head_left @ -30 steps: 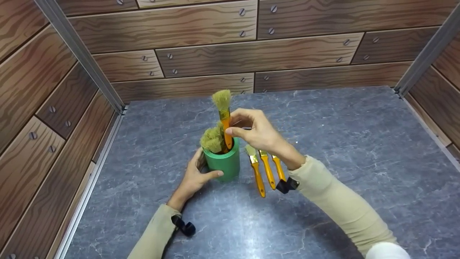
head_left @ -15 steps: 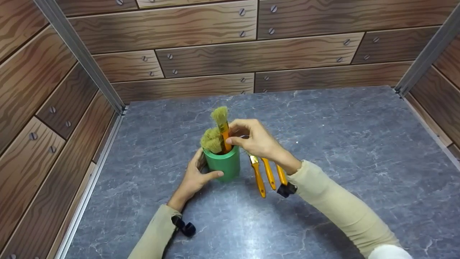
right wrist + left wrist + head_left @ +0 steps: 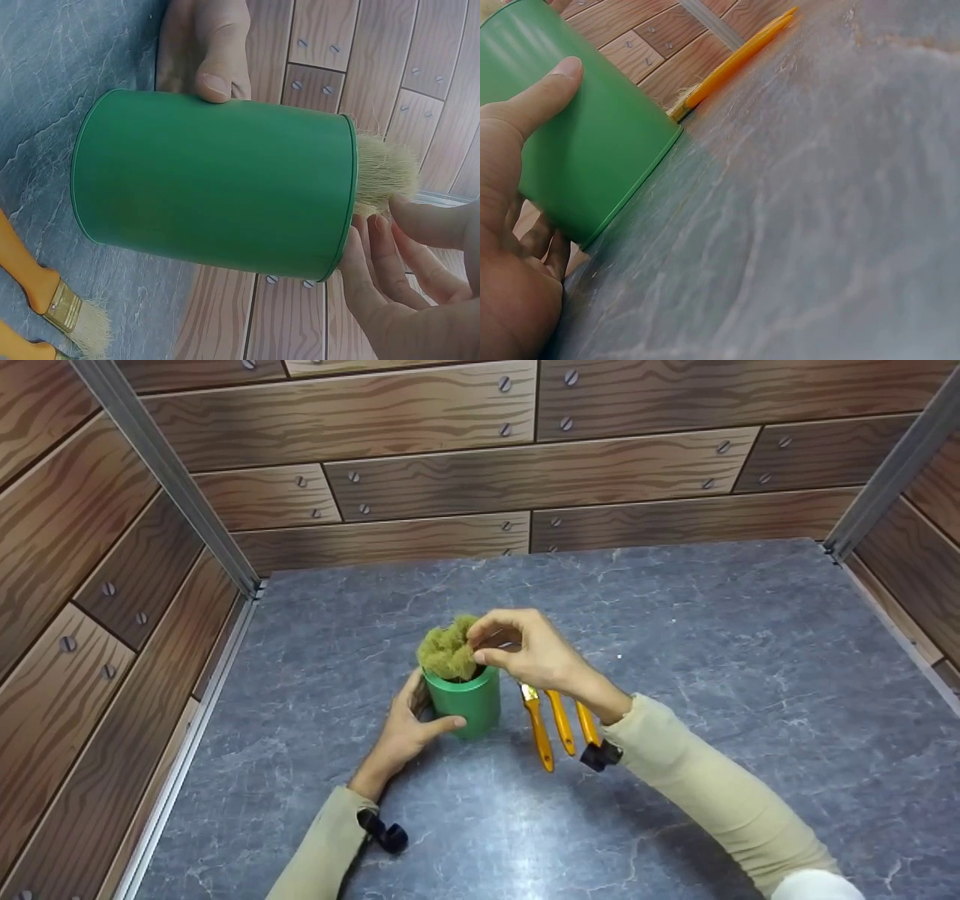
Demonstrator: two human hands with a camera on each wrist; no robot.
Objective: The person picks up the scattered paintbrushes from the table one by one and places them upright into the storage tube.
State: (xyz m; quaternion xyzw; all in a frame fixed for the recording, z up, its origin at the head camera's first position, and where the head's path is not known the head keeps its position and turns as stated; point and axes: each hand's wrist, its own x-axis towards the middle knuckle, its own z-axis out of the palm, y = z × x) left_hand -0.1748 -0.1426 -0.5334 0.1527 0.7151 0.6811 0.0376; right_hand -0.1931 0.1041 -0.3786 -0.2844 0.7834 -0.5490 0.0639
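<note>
A green cylindrical cup (image 3: 466, 706) stands upright on the table, with several brush heads bunched above its rim; their bristles (image 3: 444, 652) are yellowish. My left hand (image 3: 405, 727) holds the cup low on its left side, thumb across the front and fingers around the back, as the left wrist view also shows. Over the right of the rim is my right hand (image 3: 534, 651), its fingers loosely bent and apart beside the bristles. In the right wrist view the thumb tip (image 3: 405, 208) is against or very near the bristles (image 3: 386, 174). The handles in the cup are hidden.
Right of the cup lie three orange-handled paintbrushes (image 3: 538, 731), partly covered by my right hand and wrist. The marbled grey table (image 3: 720, 660) has wood-patterned walls (image 3: 420, 465) at the back and sides.
The paintbrush in my right hand has gone down into the cup, its bristles now level with the others. The right hand has lowered and let go; the left hand stays on the cup.
</note>
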